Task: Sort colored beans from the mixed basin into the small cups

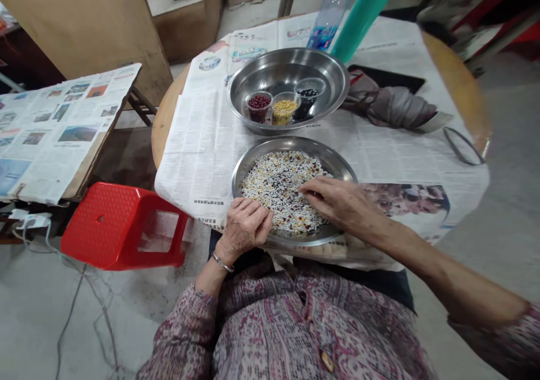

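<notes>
A shallow steel tray (348, 169) in front of me holds a layer of white grains mixed with yellow, dark red and black beans (280, 183). My right hand (331, 200) reaches over its right side, fingertips pinched together down at the grains. What they pinch is too small to make out. At the tray's left front rim my left hand (248, 222) is closed with its fingers curled; its contents are hidden. Just behind stands a deeper steel basin (287, 68) with three clear cups inside: red beans (259, 103), yellow beans (284, 108) and black beans (307, 94).
Newspaper (198, 144) covers the round table (162, 127). A plastic bottle (331, 14), a green tube (365, 14), a folded grey umbrella (392, 104) and a dark strap loop (463, 146) lie around the basin. Left are a red stool (103, 222) and a newspaper-covered bench (63, 127).
</notes>
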Tool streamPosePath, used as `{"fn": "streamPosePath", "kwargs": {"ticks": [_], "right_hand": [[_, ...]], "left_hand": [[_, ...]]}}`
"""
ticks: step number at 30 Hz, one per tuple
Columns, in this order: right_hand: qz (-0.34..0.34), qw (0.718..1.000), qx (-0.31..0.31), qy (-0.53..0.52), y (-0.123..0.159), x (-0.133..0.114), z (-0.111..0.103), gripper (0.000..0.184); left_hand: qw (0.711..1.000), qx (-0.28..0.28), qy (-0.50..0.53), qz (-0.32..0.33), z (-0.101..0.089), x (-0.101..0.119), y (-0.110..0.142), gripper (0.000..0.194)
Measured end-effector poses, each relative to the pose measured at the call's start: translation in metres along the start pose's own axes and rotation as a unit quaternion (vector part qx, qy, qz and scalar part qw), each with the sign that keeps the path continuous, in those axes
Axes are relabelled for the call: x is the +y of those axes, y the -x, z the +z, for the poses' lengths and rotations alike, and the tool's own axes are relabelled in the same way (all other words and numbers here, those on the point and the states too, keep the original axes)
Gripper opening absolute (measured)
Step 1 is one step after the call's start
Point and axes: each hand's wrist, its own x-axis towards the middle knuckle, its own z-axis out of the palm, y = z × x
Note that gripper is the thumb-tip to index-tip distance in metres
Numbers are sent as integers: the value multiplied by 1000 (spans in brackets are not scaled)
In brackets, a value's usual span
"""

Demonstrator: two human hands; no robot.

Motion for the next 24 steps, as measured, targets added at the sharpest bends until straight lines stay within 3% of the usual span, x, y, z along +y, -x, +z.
{"fn": "streamPosePath", "kwargs": {"ticks": [6,12,24], "right_hand": [[-63,991,-111,-29,10,2,2,16],[-129,981,-139,28,22,11,10,15],[-117,973,-178,88,17,3,9,12]], "left_hand": [[1000,-15,3,-4,0,0,0,28],[1000,18,-1,7,0,0,-1,30],[1000,10,1,2,0,0,-1,31]]}}
